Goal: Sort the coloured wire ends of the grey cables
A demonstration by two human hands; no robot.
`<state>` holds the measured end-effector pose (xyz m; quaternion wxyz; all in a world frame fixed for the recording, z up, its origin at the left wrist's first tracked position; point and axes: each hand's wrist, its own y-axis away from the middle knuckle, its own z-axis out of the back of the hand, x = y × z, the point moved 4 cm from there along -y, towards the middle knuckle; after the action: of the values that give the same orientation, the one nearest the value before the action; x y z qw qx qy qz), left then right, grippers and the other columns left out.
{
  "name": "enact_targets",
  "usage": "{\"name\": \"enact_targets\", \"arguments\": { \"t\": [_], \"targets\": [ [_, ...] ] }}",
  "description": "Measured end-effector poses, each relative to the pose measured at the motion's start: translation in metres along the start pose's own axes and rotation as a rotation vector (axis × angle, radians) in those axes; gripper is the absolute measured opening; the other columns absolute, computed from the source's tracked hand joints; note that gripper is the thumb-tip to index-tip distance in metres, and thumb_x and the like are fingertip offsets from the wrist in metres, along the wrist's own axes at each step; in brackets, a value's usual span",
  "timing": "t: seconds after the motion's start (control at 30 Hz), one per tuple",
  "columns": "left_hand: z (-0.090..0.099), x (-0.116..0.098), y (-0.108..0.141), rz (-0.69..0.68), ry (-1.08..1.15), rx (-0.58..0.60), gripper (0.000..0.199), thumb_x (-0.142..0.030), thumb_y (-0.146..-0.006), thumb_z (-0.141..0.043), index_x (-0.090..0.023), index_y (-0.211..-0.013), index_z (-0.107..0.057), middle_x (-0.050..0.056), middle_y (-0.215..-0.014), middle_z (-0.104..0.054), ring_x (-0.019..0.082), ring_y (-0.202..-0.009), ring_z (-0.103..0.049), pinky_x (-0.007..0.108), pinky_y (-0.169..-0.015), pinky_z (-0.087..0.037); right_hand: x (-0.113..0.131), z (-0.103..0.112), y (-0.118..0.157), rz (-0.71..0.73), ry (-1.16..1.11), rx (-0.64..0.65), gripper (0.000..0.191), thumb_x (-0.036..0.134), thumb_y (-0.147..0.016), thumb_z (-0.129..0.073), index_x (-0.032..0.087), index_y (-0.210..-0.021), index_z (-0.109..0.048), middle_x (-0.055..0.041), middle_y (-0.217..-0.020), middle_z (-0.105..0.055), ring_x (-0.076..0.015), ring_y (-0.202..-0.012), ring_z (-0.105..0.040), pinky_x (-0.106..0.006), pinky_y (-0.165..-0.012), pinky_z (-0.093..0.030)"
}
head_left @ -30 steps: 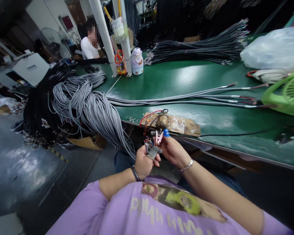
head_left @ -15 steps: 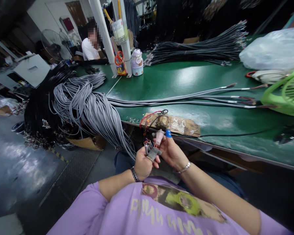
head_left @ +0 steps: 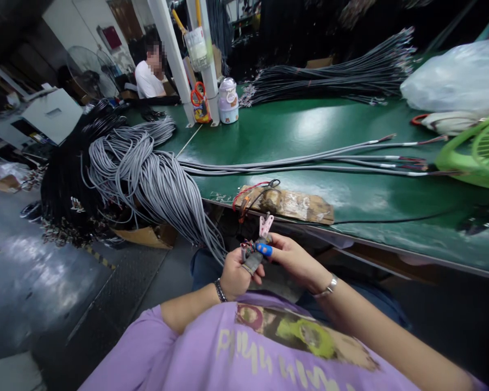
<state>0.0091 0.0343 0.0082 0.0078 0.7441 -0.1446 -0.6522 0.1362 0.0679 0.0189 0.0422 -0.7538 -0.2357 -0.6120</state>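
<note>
Centre of frame, just below the near edge of the green table [head_left: 330, 130]: coloured wires [head_left: 248, 247] fan from the grey cable end [head_left: 243, 254], which lies within the grip of my left hand [head_left: 234, 276]. Left fingers: closed on the cable end, curled under, with a grey cover [head_left: 252, 262] lying across the top of the grip.

Right hand [head_left: 295, 256]: digits bent inward, the one in the blue cover [head_left: 264, 249] at the right side of the wires. Pink clip [head_left: 265, 224] stands up just beyond these fingertips, its two arms spread in a V toward the table edge. Whether the right digits pinch wire or clip: cannot tell, overlap too close.

Pose: both hands meet in front of the purple shirt [head_left: 212, 347]. Left forearm enters from lower left, dark bracelet [head_left: 219, 290] at wrist; right forearm slants up from lower right, silver bracelet [head_left: 329, 286] at wrist.

Surroundings: wooden board [head_left: 305, 206] at table edge, above the clip; grey cable bundle [head_left: 175, 190] left of centre.
</note>
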Motion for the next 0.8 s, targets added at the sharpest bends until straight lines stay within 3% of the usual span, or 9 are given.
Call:
{"name": "enact_targets", "arguments": {
  "t": [0.17, 0.43, 0.67, 0.8],
  "targets": [
    [-0.001, 0.002, 0.0, 0.016, 0.004, 0.008, 0.047, -0.06, -0.076, -0.062, -0.013, -0.071, -0.056, -0.001, -0.054, -0.058, 0.006, -0.037, -0.05, 0.017, -0.036, -0.031, -0.001, 0.003, 0.001, 0.022, 0.019, -0.047, 0.04, 0.048, -0.061, -0.08, 0.015, -0.073, -0.06, 0.001, -0.067, -0.055, -0.0106, -0.06, -0.043, -0.026, -0.059, -0.035],
    [0.003, 0.008, -0.008, 0.098, 0.206, -0.102, 0.044, -0.057, -0.071, -0.067, -0.016, -0.07, -0.051, -0.003, -0.051, -0.058, 0.006, -0.033, -0.049, 0.016, -0.032, -0.025, -0.008, 0.003, 0.006, 0.119, 0.01, -0.192, 0.035, 0.045, -0.065, -0.077, 0.017, -0.071, -0.058, 0.0009, -0.066, -0.056, -0.0118, -0.062, -0.045, -0.027, -0.062, -0.038],
    [-0.002, 0.009, -0.003, 0.136, 0.159, 0.07, 0.042, -0.053, -0.072, -0.067, -0.012, -0.074, -0.058, -0.001, -0.051, -0.058, 0.007, -0.033, -0.05, 0.016, -0.031, -0.025, -0.018, 0.002, 0.002, 0.02, -0.113, -0.209, 0.034, 0.044, -0.066, -0.075, 0.017, -0.073, -0.056, 0.0018, -0.063, -0.053, -0.01, -0.056, -0.043, -0.025, -0.057, -0.035],
    [0.0, 0.009, -0.004, 0.113, 0.175, 0.033, 0.039, -0.051, -0.073, -0.068, -0.012, -0.075, -0.06, -0.001, -0.051, -0.059, 0.007, -0.033, -0.049, 0.016, -0.031, -0.025, -0.017, 0.003, 0.004, -0.022, -0.226, -0.179, 0.033, 0.044, -0.068, -0.074, 0.017, -0.075, -0.056, 0.0006, -0.067, -0.052, -0.011, -0.06, -0.045, -0.025, -0.057, -0.037]
  ]
}}
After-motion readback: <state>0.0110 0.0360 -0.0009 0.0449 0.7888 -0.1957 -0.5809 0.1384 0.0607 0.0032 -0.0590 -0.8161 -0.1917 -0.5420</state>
